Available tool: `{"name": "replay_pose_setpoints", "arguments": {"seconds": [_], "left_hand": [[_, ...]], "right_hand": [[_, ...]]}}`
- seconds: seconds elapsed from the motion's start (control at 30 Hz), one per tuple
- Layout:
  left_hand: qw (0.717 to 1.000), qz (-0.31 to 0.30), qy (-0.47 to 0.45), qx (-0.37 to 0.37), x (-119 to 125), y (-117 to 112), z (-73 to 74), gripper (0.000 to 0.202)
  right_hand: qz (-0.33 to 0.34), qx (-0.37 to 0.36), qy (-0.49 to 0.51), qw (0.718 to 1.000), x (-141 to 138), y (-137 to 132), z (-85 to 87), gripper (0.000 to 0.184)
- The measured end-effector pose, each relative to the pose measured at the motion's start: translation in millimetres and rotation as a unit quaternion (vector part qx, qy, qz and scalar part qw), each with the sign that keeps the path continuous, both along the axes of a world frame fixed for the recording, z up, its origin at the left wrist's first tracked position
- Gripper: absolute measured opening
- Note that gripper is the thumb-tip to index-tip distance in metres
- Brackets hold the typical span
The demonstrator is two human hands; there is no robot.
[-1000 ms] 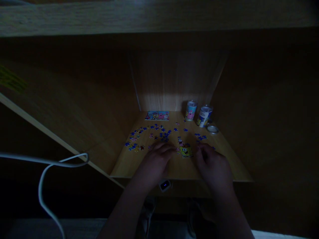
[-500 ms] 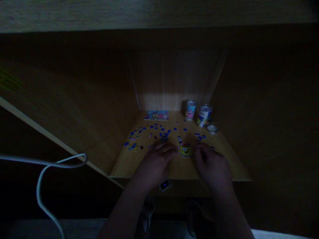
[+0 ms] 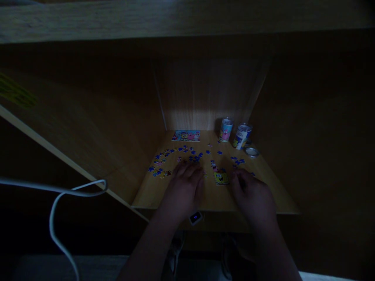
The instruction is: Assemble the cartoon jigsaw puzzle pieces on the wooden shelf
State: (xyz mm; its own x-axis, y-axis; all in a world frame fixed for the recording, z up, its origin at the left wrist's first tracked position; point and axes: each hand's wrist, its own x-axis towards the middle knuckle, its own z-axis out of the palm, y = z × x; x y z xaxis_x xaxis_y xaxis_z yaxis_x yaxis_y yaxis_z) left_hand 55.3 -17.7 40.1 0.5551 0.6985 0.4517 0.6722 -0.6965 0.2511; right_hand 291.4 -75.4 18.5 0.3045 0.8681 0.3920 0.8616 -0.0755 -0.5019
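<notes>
A small joined section of a jigsaw puzzle [image 3: 221, 178], with a yellow cartoon face, lies near the front of the wooden shelf. Just right of it is my right hand [image 3: 254, 192], fingers curled and thumb close to the section's edge; whatever they hold is hidden. My left hand [image 3: 184, 185] reaches palm down over loose puzzle pieces, fingers extended forward and covering some of them. Beyond its fingertips lie blue-backed puzzle pieces [image 3: 194, 159]. Several more loose pieces [image 3: 158, 171] spread out to the left, some picture side up.
At the back stands a pink-and-blue can [image 3: 225, 130] beside a blue-and-white can [image 3: 242, 136], with a round metal lid [image 3: 252, 152] in front. A picture card [image 3: 186, 136] lies at the back left. Wooden side walls enclose the shelf [image 3: 211, 201]. A white cable [image 3: 58, 238] hangs at left.
My left hand has drawn back left from the joined section, and its fingers now lie over the loose pieces. My right hand stays beside the section. The view has shifted slightly.
</notes>
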Motion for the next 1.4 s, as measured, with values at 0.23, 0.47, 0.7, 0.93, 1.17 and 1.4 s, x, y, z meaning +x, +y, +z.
{"name": "replay_pose_setpoints", "arguments": {"seconds": [0.23, 0.47, 0.7, 0.93, 1.17, 1.4], "left_hand": [[0.983, 0.167, -0.051, 0.048, -66.1, -6.7, 8.1, 0.068], [0.989, 0.132, -0.058, 0.014, -81.7, 6.7, -11.8, 0.054], [0.994, 0.093, -0.056, 0.012, -74.2, 6.0, -9.2, 0.024], [0.996, 0.081, -0.048, 0.006, -71.2, 6.6, -6.7, 0.019], [0.996, 0.075, -0.042, -0.006, -72.6, 9.0, -7.1, 0.017], [0.996, 0.086, -0.031, -0.012, -72.0, 10.5, -9.7, 0.017]], "right_hand": [[-0.001, -0.012, 0.007, 1.000, 1.5, -0.5, -1.5, 0.038], [-0.003, -0.007, -0.001, 1.000, 3.6, -1.3, -4.2, 0.038], [-0.018, -0.006, -0.015, 1.000, 3.1, -1.2, -5.1, 0.038], [-0.010, -0.005, -0.008, 1.000, 2.2, -1.4, -3.4, 0.037], [-0.020, -0.020, -0.012, 1.000, 0.7, 0.1, -1.7, 0.037], [-0.008, -0.008, -0.003, 1.000, 0.2, 0.2, -1.7, 0.036]]}}
